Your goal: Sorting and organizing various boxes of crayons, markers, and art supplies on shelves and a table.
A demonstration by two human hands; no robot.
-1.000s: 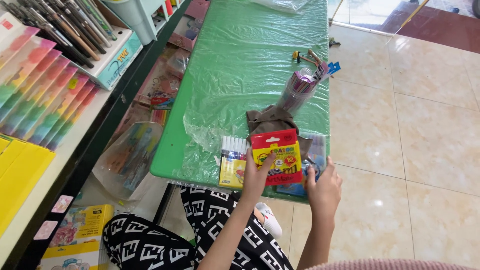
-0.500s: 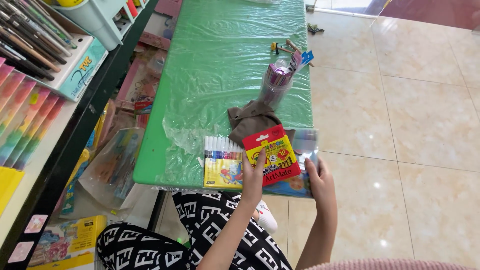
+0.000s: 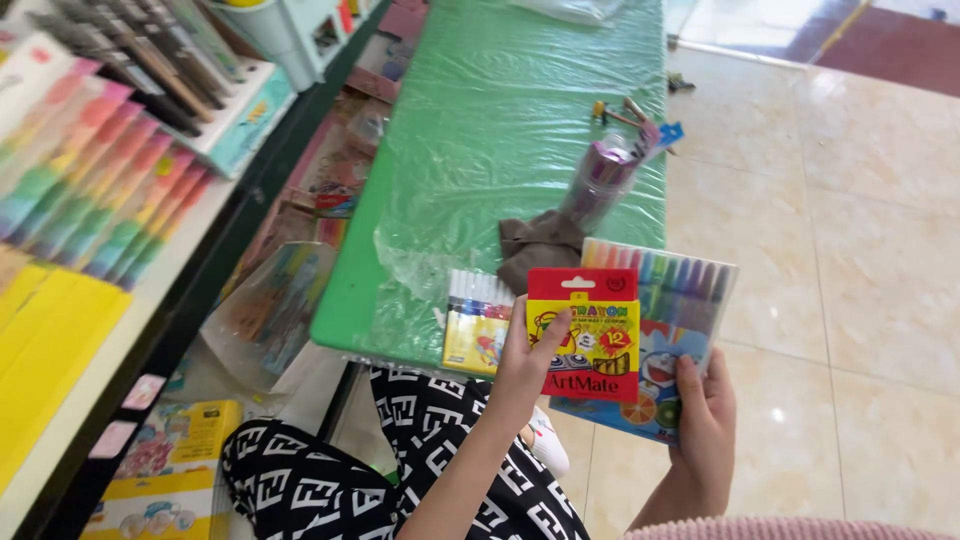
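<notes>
Both hands are busy up in the air, just past the near end of the green table [image 3: 500,120]: the left hand [image 3: 528,365] is curled around a small red and yellow crayon box [image 3: 585,335], and the right hand [image 3: 705,420] grips the bottom of a bigger flat pack of colour pens [image 3: 665,310] tucked right behind it. Keeping the thumbs pressed flat on the fronts should stop the two packs from sliding apart. Another small yellow box with white-tipped sticks [image 3: 477,320] lies on the table edge, a see-through tube [image 3: 600,180] lies further up beside a brown cloth [image 3: 540,240], and long packs of coloured pencils [image 3: 90,170] fill the shelf on the left.
</notes>
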